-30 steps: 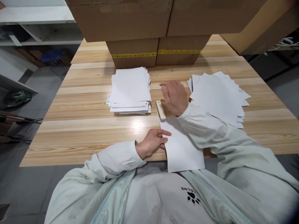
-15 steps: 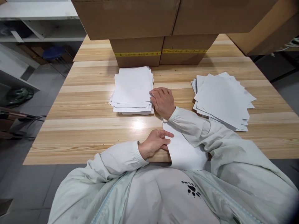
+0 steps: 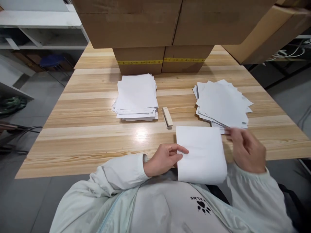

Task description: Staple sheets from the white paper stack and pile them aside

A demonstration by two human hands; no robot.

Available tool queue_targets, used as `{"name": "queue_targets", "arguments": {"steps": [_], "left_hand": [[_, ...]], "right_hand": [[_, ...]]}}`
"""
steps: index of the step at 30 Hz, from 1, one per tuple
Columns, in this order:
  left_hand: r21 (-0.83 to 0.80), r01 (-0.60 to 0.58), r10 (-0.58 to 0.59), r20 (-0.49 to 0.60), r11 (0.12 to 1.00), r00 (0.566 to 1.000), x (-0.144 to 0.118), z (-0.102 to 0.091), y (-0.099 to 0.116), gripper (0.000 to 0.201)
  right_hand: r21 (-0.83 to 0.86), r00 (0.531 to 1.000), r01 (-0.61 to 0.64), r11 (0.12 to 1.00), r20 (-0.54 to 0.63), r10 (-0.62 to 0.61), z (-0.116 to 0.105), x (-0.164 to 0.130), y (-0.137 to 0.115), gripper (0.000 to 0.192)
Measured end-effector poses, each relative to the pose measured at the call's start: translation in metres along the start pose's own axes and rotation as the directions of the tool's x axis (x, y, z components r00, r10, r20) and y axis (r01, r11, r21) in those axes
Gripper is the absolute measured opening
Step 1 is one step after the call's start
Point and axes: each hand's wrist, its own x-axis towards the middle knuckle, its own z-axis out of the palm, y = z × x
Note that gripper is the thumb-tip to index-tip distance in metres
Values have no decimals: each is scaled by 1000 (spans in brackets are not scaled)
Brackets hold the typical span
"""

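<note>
My left hand point(image 3: 166, 157) holds the left edge of white paper sheets point(image 3: 201, 155), index finger and thumb on top, other fingers partly hidden. The sheets lie over the table's front edge. My right hand point(image 3: 250, 150), blurred by motion, is at the near corner of the right-hand paper pile point(image 3: 222, 103); its fingertips are smeared, and I cannot tell whether they grip a sheet. A cream stapler point(image 3: 167, 117) lies on the table between the two piles, with no hand on it. The left paper pile point(image 3: 137, 94) is stacked more neatly than the right one.
Large cardboard boxes point(image 3: 138, 29) with yellow tape stand stacked at the back of the wooden table point(image 3: 85, 129). Another cardboard box point(image 3: 257, 38) is at the back right. A blue stool point(image 3: 52, 60) and white shelving point(image 3: 41, 19) are beyond the left edge.
My right hand has left the spot beside the left pile and swung right to the right pile. The stapler has come into sight there. My left hand still holds the sheets.
</note>
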Motion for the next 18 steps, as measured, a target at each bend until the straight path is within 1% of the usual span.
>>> {"name": "queue_targets", "arguments": {"steps": [1,2,3,4,5,6,7,8,9,10,11,12,13,14,15,16,17,18], "left_hand": [[76,-100,102,-22,992,995,-2,1,2,20],[155,-203,212,-44,967,976,-3,3,5,20],[224,-298,317,-58,928,946,-3,3,7,21],[273,-378,409,-66,885,910,-2,4,10,21],[301,-440,481,-72,846,874,0,4,12,22],[319,-484,531,-78,815,844,2,4,14,22],[334,-513,567,-83,791,820,4,3,17,22],[347,-535,594,-87,770,800,6,1,20,21],[362,-552,618,-91,751,781,8,-3,24,21],[383,-570,645,-97,727,758,9,-9,29,20],[411,-591,679,-105,695,726,11,-17,35,20],[450,-608,720,-120,653,684,12,-28,42,20],[527,-609,771,-153,593,618,14,-40,50,18],[620,-582,817,-179,526,548,16,-55,58,17],[709,-531,851,-192,465,488,19,-71,65,17],[782,-458,868,-205,423,452,23,-88,71,17],[841,-383,880,-205,383,430,28,-104,76,19],[887,-309,882,-192,344,431,34,-119,80,19]], "right_hand": [[3,981,-154,988,117,152,-11,-16,14,39],[120,941,-277,953,235,244,-17,-31,24,44],[198,895,-360,912,349,277,-18,-44,30,45],[252,861,-413,875,421,285,-16,-54,31,45],[294,843,-447,845,455,288,-9,-61,29,45],[308,839,-461,832,457,296,-1,-63,24,45],[309,849,-456,835,432,304,9,-60,17,43],[316,872,-432,845,386,301,19,-52,12,40],[333,907,-379,864,318,276,29,-39,8,39],[351,947,-294,889,235,221,37,-20,6,38],[372,982,-185,909,107,156,43,3,7,38],[391,996,-80,917,-9,91,49,28,12,39],[394,993,13,919,-113,34,53,55,18,41],[371,976,83,925,-217,0,57,82,27,42],[338,953,126,933,-302,-20,61,107,37,41],[280,946,138,950,-322,-42,65,128,47,39],[183,944,127,975,-323,-62,69,146,57,36],[73,942,125,989,-321,-95,72,158,66,32]]}}
